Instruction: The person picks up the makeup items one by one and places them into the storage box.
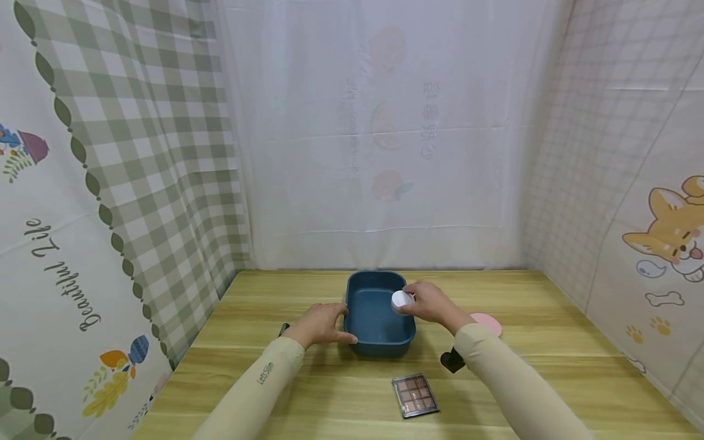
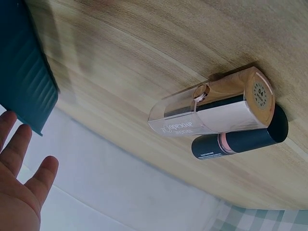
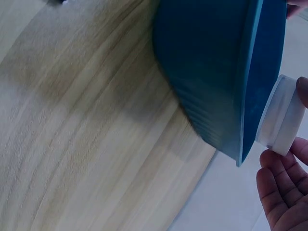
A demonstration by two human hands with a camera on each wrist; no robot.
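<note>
A deep blue rectangular basin (image 1: 379, 350) stands on the wooden table in the head view. Over its right side, my right hand (image 1: 434, 304) pinches a small round white jar (image 1: 403, 300). The right wrist view shows the jar's clear side (image 3: 281, 115) between thumb and fingers, close to the rim. At the basin's left side is my left hand (image 1: 321, 324), its spread fingers right at the rim and the thumb near the front corner. The left wrist view has those fingers (image 2: 17, 149) extended beside the basin wall (image 2: 29, 62).
An eyeshadow palette (image 1: 415, 395) lies in front of the basin. By the right forearm are a black heart-shaped item (image 1: 453, 360) and a partly hidden pink disc (image 1: 488, 322). Near the left wrist lie a clear cosmetic bottle (image 2: 216, 108) and a dark tube (image 2: 250, 139). Curtains (image 1: 379, 244) border the table.
</note>
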